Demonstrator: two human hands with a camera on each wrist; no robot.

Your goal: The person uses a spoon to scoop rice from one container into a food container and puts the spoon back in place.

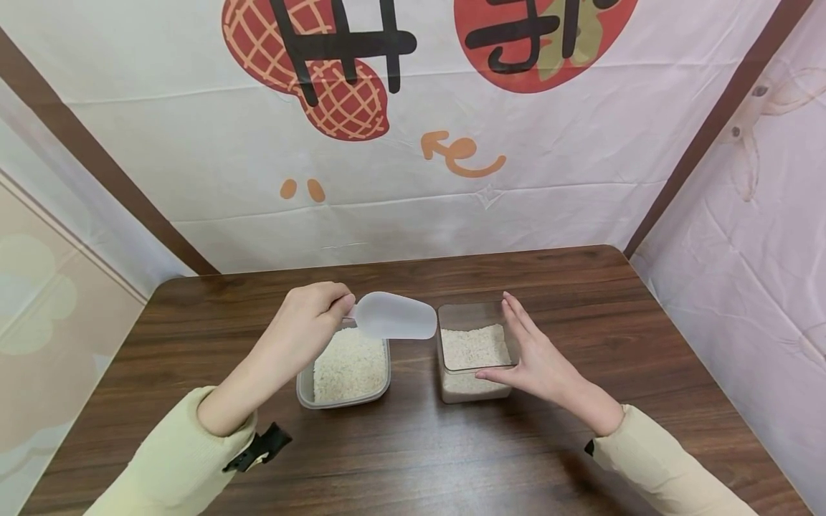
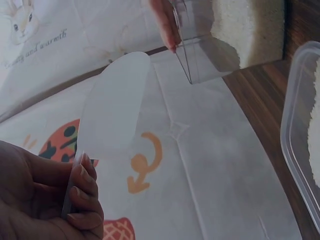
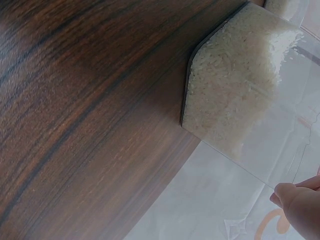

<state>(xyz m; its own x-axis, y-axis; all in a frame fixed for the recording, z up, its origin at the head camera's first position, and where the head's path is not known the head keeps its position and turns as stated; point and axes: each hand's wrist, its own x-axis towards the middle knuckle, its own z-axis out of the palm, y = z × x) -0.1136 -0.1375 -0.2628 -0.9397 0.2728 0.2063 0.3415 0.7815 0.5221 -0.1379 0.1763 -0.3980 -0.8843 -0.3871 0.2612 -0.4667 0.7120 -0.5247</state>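
Rice [image 1: 350, 367] fills the shallow tub [image 1: 343, 398] under the left hand [image 1: 308, 322], which pinches the handle of a white scoop [image 1: 395, 316] raised between the tubs. The right hand [image 1: 535, 358], fingers straight, steadies the taller box [image 1: 474, 355]. A tilted or overshooting scoop could scatter grains onto the counter [image 1: 413, 459].

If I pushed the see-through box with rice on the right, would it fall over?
Probably not. The clear box stands flat on the table and rice fills only its bottom, so it likely slides. Its smooth walls may feel slippery; the right hand steadies it.
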